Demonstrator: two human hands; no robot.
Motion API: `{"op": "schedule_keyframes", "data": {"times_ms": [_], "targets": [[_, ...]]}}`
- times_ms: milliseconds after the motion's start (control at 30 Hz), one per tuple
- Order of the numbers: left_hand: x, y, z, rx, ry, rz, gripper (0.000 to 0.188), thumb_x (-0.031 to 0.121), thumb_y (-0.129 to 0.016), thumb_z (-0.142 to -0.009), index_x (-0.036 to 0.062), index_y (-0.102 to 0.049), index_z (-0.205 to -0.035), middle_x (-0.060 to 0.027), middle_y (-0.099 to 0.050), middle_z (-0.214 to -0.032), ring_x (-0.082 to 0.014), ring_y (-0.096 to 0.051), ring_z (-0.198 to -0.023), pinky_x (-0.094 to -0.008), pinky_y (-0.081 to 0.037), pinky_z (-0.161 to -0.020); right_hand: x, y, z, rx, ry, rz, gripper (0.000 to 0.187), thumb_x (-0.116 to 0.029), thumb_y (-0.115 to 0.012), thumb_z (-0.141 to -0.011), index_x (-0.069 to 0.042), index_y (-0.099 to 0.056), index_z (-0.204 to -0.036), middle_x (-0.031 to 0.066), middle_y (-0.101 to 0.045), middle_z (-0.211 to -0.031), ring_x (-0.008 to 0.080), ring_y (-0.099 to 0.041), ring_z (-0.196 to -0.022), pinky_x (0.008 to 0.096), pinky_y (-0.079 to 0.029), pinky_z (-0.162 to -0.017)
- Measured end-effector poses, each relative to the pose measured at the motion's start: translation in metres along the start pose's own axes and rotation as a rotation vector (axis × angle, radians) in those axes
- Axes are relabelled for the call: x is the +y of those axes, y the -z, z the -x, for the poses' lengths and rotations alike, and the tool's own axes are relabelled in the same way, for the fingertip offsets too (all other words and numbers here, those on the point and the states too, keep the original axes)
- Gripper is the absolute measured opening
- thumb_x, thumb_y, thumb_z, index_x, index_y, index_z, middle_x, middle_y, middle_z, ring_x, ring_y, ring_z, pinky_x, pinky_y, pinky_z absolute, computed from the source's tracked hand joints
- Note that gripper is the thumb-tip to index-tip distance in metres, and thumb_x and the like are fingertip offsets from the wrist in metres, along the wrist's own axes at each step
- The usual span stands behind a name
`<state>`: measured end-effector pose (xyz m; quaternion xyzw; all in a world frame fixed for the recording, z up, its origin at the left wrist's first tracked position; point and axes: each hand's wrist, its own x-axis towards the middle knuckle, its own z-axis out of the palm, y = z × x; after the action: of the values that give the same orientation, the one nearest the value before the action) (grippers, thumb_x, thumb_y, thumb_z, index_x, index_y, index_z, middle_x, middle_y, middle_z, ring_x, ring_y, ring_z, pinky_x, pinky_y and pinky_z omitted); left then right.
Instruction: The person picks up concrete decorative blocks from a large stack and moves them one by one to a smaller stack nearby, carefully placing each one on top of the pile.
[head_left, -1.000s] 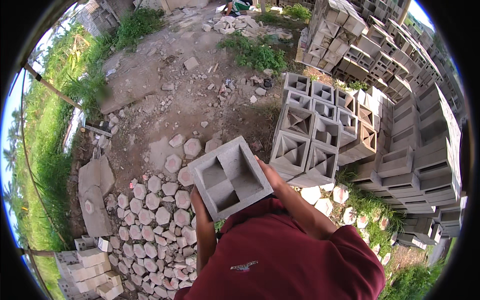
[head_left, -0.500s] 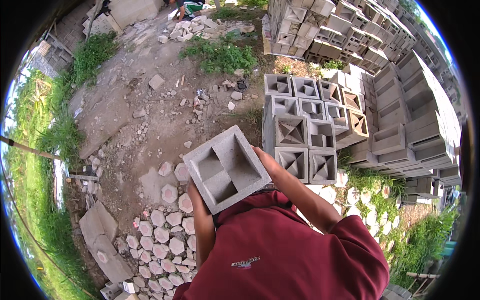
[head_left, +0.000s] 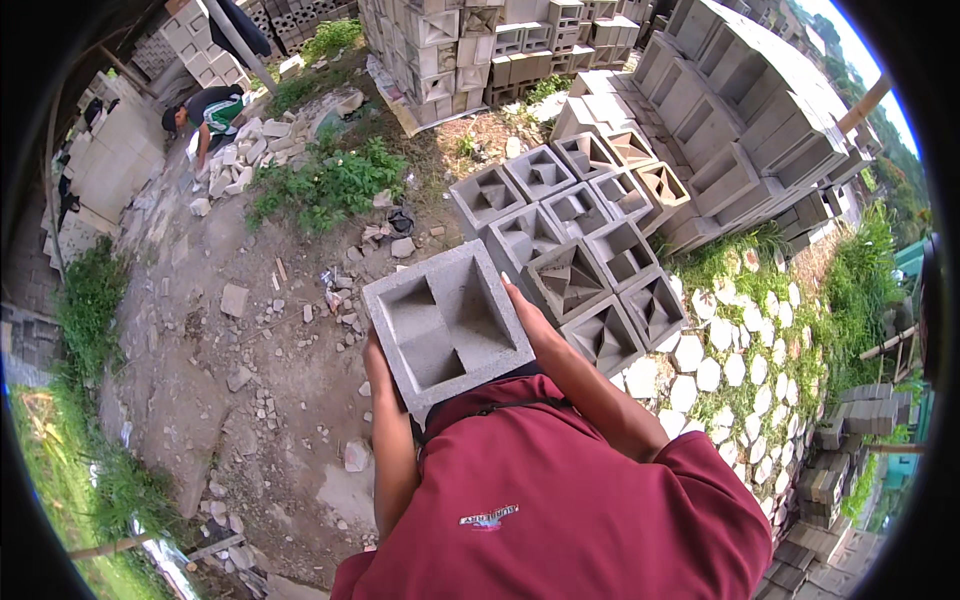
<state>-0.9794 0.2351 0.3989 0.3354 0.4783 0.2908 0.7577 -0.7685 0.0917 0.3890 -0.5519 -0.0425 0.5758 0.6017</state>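
Observation:
A square grey concrete vent block [head_left: 447, 325] with recessed, slanted facets is held up in front of my chest, open face upward. My left hand [head_left: 378, 365] grips its left side, and my right hand [head_left: 520, 305] presses against its right side. Both hands are partly hidden by the block, with only some of the fingers showing. Just beyond my right hand, a low stack of similar vent blocks [head_left: 568, 275] stands in close rows, their patterned faces turned up.
Tall stacks of concrete blocks [head_left: 740, 110] rise behind at the right. Hexagonal pavers [head_left: 708, 373] lie in grass to the right. Rubble [head_left: 248, 152], a green shrub [head_left: 325, 185] and loose stones dot the dirt ahead. A person [head_left: 210, 115] bends low at the far left.
My view has swung to the right, so the stacked blocks appear farther left and turned. The vent block stays in both my hands, close to my body.

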Motion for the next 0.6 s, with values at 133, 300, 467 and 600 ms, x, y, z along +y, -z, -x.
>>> {"op": "schedule_keyframes", "data": {"times_ms": [133, 300, 467, 600], "targets": [[0.036, -0.018, -0.04, -0.11, 0.054, -0.047, 0.059, 0.052, -0.041, -0.093, 0.0006, -0.057, -0.118, -0.0108, -0.063, -0.104, -0.022, -0.063, -0.087, -0.0338, -0.051, -0.078, 0.001, -0.01, -0.021, 0.136, 0.014, -0.087, 0.085, -0.069, -0.044, -0.084, 0.004, -0.053, -0.126, 0.0147, -0.055, -0.122, 0.021, -0.054, -0.107, 0.0307, -0.042, -0.091], [0.054, -0.032, -0.106, -0.239, 0.031, -0.111, 0.063, 0.055, -0.037, -0.094, 0.0042, -0.049, -0.13, -0.0104, -0.057, -0.121, -0.0227, -0.056, -0.107, -0.0338, -0.043, -0.093, -0.015, -0.024, -0.038, 0.21, 0.097, -0.195, 0.084, -0.069, -0.045, -0.084, 0.005, -0.054, -0.124, 0.0138, -0.057, -0.119, 0.0202, -0.055, -0.103, 0.0305, -0.042, -0.089], [0.075, -0.066, -0.169, -0.383, 0.034, -0.135, 0.064, 0.056, -0.034, -0.095, 0.0061, -0.047, -0.133, -0.0099, -0.054, -0.126, -0.023, -0.05, -0.115, -0.0337, -0.037, -0.1, -0.049, -0.03, -0.065, 0.258, 0.126, -0.289, 0.083, -0.068, -0.046, -0.085, 0.004, -0.054, -0.124, 0.0138, -0.057, -0.118, 0.0193, -0.056, -0.101, 0.03, -0.043, -0.089], [0.098, -0.11, -0.217, -0.478, 0.018, -0.143, 0.065, 0.057, -0.032, -0.095, 0.006, -0.046, -0.133, -0.0099, -0.055, -0.125, -0.0238, -0.052, -0.114, -0.0349, -0.039, -0.1, -0.087, -0.028, -0.111, 0.313, 0.213, -0.294, 0.082, -0.067, -0.046, -0.085, 0.003, -0.053, -0.126, 0.0143, -0.056, -0.12, 0.0191, -0.056, -0.102, 0.0298, -0.044, -0.089]]}}
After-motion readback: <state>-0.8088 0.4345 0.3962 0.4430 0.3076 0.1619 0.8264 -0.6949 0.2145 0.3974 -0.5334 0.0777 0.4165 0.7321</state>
